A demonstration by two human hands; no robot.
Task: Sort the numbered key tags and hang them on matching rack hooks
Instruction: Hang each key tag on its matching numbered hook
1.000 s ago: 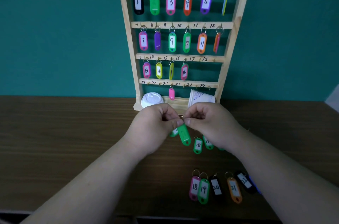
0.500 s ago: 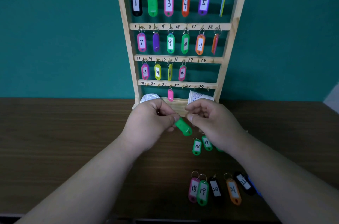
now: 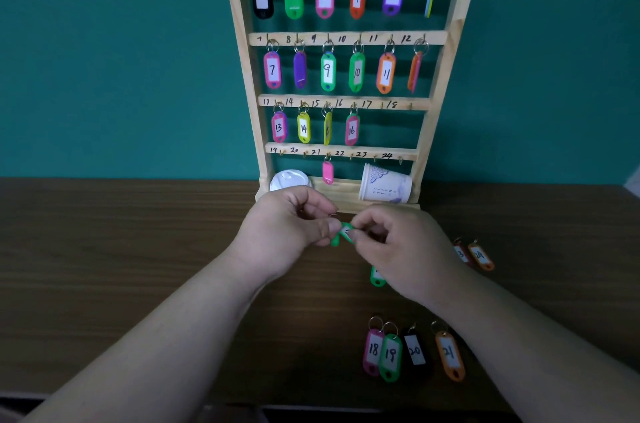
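Green tag pinched by both hands

Green key tag point(image 3: 341, 236) sits between the left hand point(image 3: 289, 227) and right hand point(image 3: 401, 251), above the table point(image 3: 104, 266), just in front of the wooden rack point(image 3: 244, 52) base. Both hands' fingers are curled, pinching it; its number is unreadable. Rack hooks 1–16 carry tags, and a pink tag point(image 3: 327, 172) hangs in the bottom row. Loose tags 18–21 point(image 3: 391, 351) lie in a row near the right forearm, and orange tag 24 point(image 3: 480, 255) is further right. Paper cup point(image 3: 384, 184) lies on its side on the rack base, with a white lid point(image 3: 289, 178) beside it.
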